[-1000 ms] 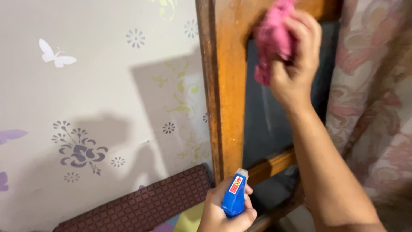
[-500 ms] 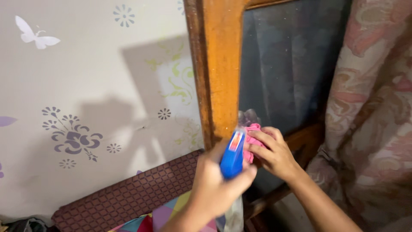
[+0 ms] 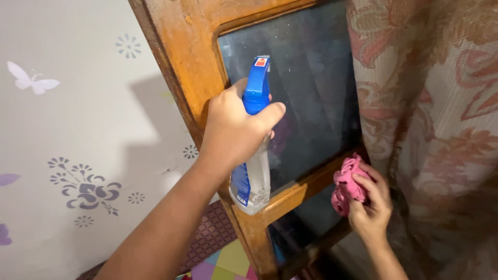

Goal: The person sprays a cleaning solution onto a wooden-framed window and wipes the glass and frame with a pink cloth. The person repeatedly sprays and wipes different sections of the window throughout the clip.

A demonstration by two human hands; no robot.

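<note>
My left hand is wrapped tight around the neck of a spray bottle, a finger lying over its blue trigger head, nozzle raised against the dark glass pane. The bottle's clear body hangs in front of the wooden frame. My right hand is closed on a bunched pink cloth, low by the frame's crossbar. A flowered curtain hangs to the right; patterned wallpaper covers the wall on the left.
</note>
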